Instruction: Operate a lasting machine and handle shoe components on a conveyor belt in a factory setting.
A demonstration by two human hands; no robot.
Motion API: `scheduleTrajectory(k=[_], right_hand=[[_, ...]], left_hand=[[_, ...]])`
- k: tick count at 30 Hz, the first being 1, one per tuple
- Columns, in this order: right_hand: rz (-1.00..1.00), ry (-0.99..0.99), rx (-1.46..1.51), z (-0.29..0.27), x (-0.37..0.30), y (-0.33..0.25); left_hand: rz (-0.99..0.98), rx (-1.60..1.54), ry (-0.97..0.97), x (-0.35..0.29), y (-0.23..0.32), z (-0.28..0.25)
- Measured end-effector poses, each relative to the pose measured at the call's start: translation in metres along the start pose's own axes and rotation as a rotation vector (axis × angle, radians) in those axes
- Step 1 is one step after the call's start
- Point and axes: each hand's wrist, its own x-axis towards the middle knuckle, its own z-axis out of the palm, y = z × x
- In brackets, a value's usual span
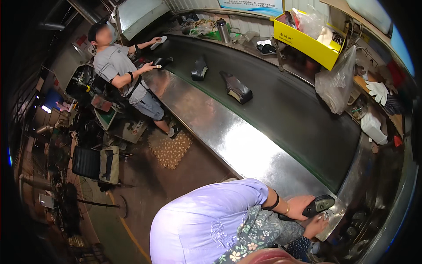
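At the lower right my left hand point(300, 207), with a dark band and a gold bracelet on its arm, is closed around a black shoe point(320, 205). The shoe is held tilted above the corner of the metal ledge point(332, 223), its rounded end turned up. Just below it, my right hand point(315, 227) comes out of a dark patterned sleeve. Its fingers are drawn together at the ledge corner beside a small pale glint; what they grip is too small to make out. Two more dark shoes, one nearer point(237, 89) and one farther point(199, 70), lie on the black conveyor belt point(281, 119).
Across the belt, a co-worker point(121, 66) holds a pale flat piece point(160, 42) and a dark shoe point(163, 62). Along the far side stand a metal flask point(223, 31), a yellow box point(303, 42), a hanging plastic bag point(336, 81) and white gloves point(377, 91). A chair point(94, 163) stands at left.
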Motion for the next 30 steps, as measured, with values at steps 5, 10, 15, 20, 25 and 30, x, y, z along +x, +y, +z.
scheduleTrajectory(k=[5, 10, 15, 20, 25, 30], right_hand=[[0.112, 0.037, -0.089, 0.003, -0.007, -0.026], [0.085, 0.079, -0.054, 0.003, -0.007, -0.021], [0.104, 0.090, -0.046, 0.002, -0.008, -0.022], [0.141, 0.010, -0.004, -0.003, -0.009, -0.024], [0.099, 0.068, 0.049, -0.004, -0.011, -0.022], [0.103, 0.060, 0.046, 0.000, -0.010, -0.020]], left_hand=[[0.028, 0.065, 0.022, -0.001, 0.000, 0.001], [0.030, 0.071, 0.038, -0.002, -0.002, 0.005], [0.063, 0.106, 0.082, -0.003, -0.004, 0.009], [0.075, 0.111, 0.091, -0.005, -0.005, 0.010], [0.078, 0.091, 0.087, -0.006, 0.000, 0.004], [0.041, 0.080, 0.048, -0.007, 0.004, 0.001]])
